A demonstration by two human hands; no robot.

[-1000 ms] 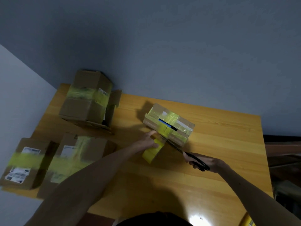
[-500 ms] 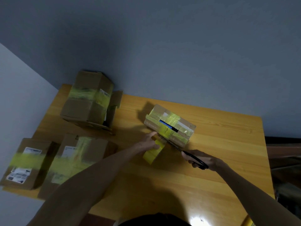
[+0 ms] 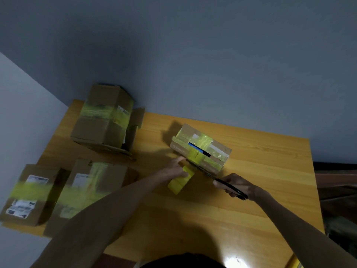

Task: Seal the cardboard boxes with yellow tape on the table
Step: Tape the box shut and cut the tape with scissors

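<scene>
L fingers (image 3: 178, 159) pinch the yellow tape (image 3: 181, 180) at its upper end, index reaching toward the box edge. R fingers (image 3: 219, 183) curled thru handles of black scissors (image 3: 209, 175); blade gap can't be read, too thin + dark. Tape sits centre frame, long axis lower-left to upper-right, running from L hand (image 3: 173, 169) up onto near face of small box (image 3: 201, 149). Blades cross it, tips at the tape just below the box; L hand nearer, R hand (image 3: 237, 185) off to lower right. Judged: cut at that crossing comes next. Box: brown, low, long, yellow bands over top, blue/black strip showing in flap gap. Three more taped boxes (image 3: 104, 120) at left of tabletop (image 3: 260, 171).
</scene>
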